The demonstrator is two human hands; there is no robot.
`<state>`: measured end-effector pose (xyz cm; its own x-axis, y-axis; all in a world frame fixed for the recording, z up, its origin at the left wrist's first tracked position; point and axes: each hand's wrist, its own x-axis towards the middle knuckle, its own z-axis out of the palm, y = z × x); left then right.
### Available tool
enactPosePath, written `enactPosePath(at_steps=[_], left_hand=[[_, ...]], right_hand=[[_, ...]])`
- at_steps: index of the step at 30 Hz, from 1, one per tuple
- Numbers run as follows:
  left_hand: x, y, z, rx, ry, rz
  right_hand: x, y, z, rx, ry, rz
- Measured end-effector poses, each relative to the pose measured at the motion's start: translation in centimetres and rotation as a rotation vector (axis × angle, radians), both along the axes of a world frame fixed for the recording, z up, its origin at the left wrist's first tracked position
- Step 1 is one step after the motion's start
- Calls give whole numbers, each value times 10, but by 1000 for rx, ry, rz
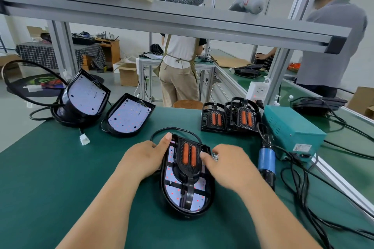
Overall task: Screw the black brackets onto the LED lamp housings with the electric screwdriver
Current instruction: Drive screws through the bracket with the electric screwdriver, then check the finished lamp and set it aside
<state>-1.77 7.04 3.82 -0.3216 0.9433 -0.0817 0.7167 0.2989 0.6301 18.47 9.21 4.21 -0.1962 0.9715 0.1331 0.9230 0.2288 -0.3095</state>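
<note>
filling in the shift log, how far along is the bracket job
Done: one bracket laid on the centre housing. In hand: left hand holds that housing, right hand beside the screws; screwdriver lies on the mat. Left: driving screws, plus two bare housings and two loose brackets.

The mat point(70, 178) is dark green, the bracket point(189, 169) black with orange strips, the housing's point(210, 198) board point(172, 190) white dotted red, the screwdriver point(266, 160) blue, the box point(291, 127) teal.
</note>
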Motion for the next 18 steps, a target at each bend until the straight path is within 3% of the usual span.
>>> enactPosePath(at_steps=[5, 11, 18], left_hand=[[2, 3, -2, -69, -105, -74], [-2, -1, -5, -120, -578, -183], [-9, 3, -6, -4, -1032, -75]], right_hand=[[-13, -1, -13, -87, 80, 34], [-20, -6, -15, -15, 226, 55], [-29, -7, -20, -45, 527, 19]])
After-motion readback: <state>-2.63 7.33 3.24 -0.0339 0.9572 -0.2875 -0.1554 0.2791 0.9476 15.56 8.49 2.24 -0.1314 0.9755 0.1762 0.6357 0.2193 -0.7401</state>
